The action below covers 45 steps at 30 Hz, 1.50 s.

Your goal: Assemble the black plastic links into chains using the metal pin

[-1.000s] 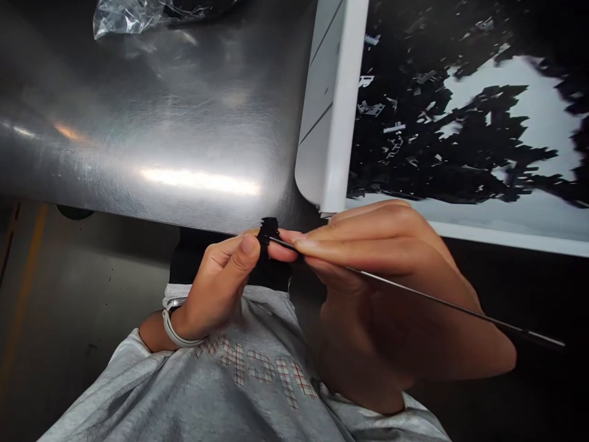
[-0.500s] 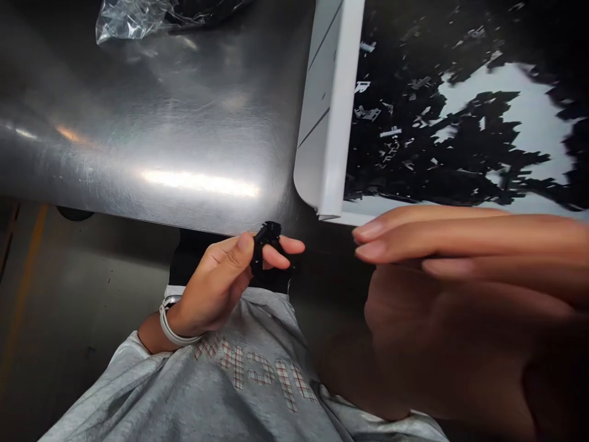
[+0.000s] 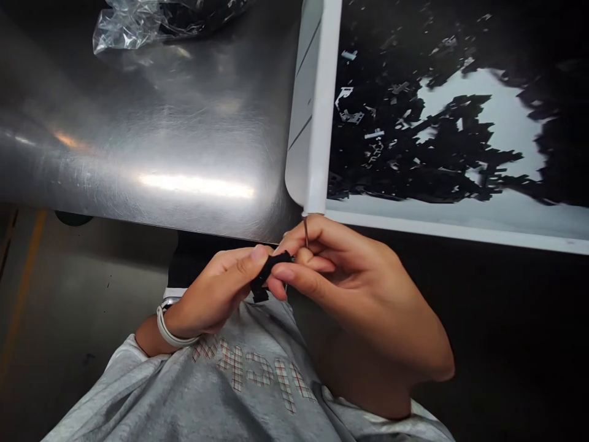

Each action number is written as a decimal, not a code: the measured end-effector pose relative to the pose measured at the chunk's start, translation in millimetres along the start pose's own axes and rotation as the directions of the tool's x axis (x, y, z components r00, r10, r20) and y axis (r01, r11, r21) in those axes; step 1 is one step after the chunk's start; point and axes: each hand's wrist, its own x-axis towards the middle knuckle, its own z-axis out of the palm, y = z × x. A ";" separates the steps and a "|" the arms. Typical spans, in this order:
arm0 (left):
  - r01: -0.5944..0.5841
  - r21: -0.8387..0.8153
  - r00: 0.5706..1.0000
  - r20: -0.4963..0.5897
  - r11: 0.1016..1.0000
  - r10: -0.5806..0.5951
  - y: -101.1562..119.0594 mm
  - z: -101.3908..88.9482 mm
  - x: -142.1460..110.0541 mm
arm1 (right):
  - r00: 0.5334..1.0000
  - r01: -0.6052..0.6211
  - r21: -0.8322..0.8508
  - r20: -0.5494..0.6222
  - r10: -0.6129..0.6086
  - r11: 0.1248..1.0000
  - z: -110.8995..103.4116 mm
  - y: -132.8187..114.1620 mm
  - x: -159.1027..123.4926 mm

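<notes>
My left hand (image 3: 209, 298) is closed on a small black plastic part (image 3: 261, 285), held between thumb and fingers in front of the grey shirt. Meeting it from the other side, my right hand (image 3: 338, 264) pinches the part's upper end with thumb and index finger. A thin, dark, rod-like shape (image 3: 306, 232) shows at the right hand's curled fingers; what it is I cannot tell. The fingertips of both hands nearly touch and cover much of the part.
On the right, a white tray (image 3: 318, 123) contains many loose black plastic pieces (image 3: 391, 159). A scratched metal table (image 3: 197, 135) stretches to the left, with a clear plastic bag (image 3: 126, 27) holding dark contents at its far side. The table's front edge lies just beyond my hands.
My right hand has come left from near the tray's front edge to the black part, and its fingers have closed on it. The left hand still holds the part, now tilted differently.
</notes>
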 end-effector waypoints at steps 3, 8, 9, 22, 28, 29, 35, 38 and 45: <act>-0.006 0.050 1.000 0.030 0.999 0.004 -1.1 -2.3 -0.7 | 0.997 -0.055 0.021 0.064 0.054 0.998 -3.7 -0.3 1.9; -0.031 0.094 0.999 0.029 0.995 0.028 -0.7 -5.4 -1.1 | 0.997 -0.046 -0.005 0.054 0.046 0.999 -1.8 3.5 0.8; -0.031 0.096 0.999 0.038 0.995 0.027 -1.0 -5.8 -1.2 | 0.998 -0.040 0.009 0.042 0.039 0.999 -0.6 4.7 0.5; -0.011 0.052 0.998 0.064 0.999 0.008 -1.6 -7.8 2.0 | 0.997 -0.058 0.074 -0.042 0.061 0.996 1.6 3.3 0.3; 0.004 0.015 0.999 0.052 1.000 -0.005 2.1 -8.8 1.8 | 0.996 -0.053 0.052 -0.073 0.057 0.997 3.3 8.2 -1.1; -0.004 0.025 0.999 0.048 1.000 0.003 2.2 -8.5 1.9 | 0.996 -0.060 0.033 -0.071 0.062 0.998 3.0 8.5 -1.5; -0.004 0.062 0.999 0.037 0.998 0.001 1.7 -7.7 0.9 | 0.998 -0.065 0.093 -0.016 0.067 0.994 3.8 3.8 0.2; -0.014 0.042 0.999 0.052 0.999 0.012 1.2 -8.1 0.1 | 0.997 -0.041 0.145 -0.063 0.051 0.989 6.1 5.5 1.4; -0.016 0.069 1.000 0.028 0.997 0.014 1.0 -7.2 -0.8 | 0.995 -0.038 0.078 -0.086 0.045 0.996 6.0 12.3 0.1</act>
